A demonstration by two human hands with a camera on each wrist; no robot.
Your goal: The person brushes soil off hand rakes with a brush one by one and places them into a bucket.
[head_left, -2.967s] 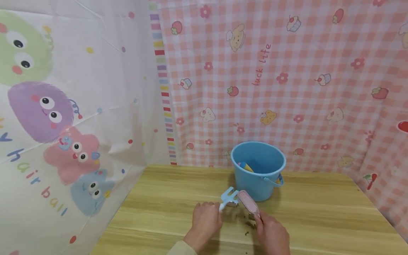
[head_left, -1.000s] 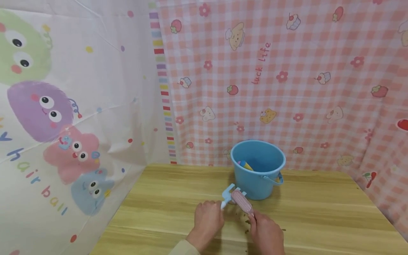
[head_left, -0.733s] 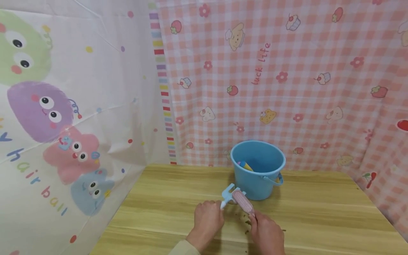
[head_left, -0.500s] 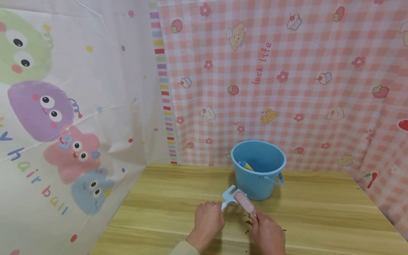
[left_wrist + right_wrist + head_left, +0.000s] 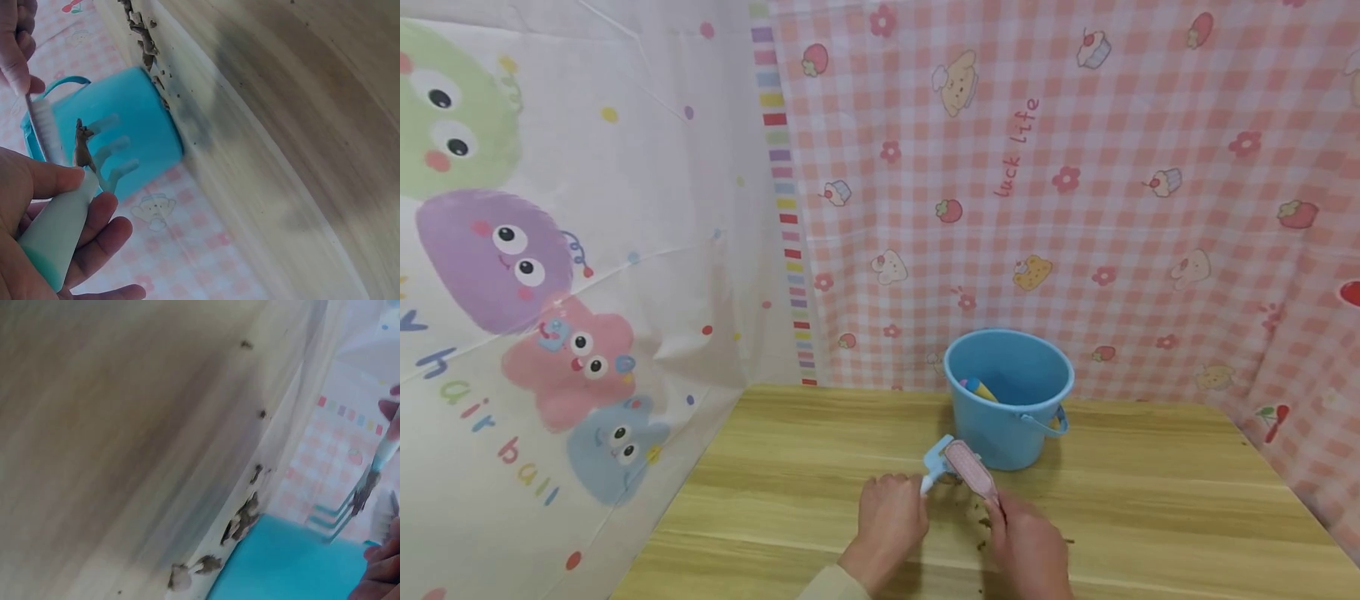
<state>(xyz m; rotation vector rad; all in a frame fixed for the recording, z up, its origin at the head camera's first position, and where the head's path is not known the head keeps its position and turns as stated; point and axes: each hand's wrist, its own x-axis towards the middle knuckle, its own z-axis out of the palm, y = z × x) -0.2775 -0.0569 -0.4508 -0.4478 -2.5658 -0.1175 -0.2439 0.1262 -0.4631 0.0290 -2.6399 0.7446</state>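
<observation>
My left hand [image 5: 891, 517] grips a small toy garden fork [image 5: 935, 462] by its whitish handle [image 5: 57, 228], blue tines pointing away from me. A brown, mud-like clump [image 5: 82, 147] clings to the fork near the base of its tines. My right hand [image 5: 1032, 542] holds a small pink brush [image 5: 972, 469] by its handle. White bristles [image 5: 382, 515] face the fork's soiled side, close to the clump. Seen from the head, the brush head overlaps the tines and hides part of them. Both tools are held up in front of the blue bucket [image 5: 1000, 437].
Brown clods [image 5: 240, 520] and crumbs lie scattered on the wooden table [image 5: 790, 475] below the tools. Inside the bucket leans a yellow and blue object [image 5: 981, 390]. A pink checked cloth [image 5: 880, 233] hangs behind, and a white printed cloth [image 5: 662, 208] on the left.
The brush has shifted left onto the fork since three seconds ago, then back and forth slightly over the tines. The fork hand has barely moved. The bucket stands where it was.
</observation>
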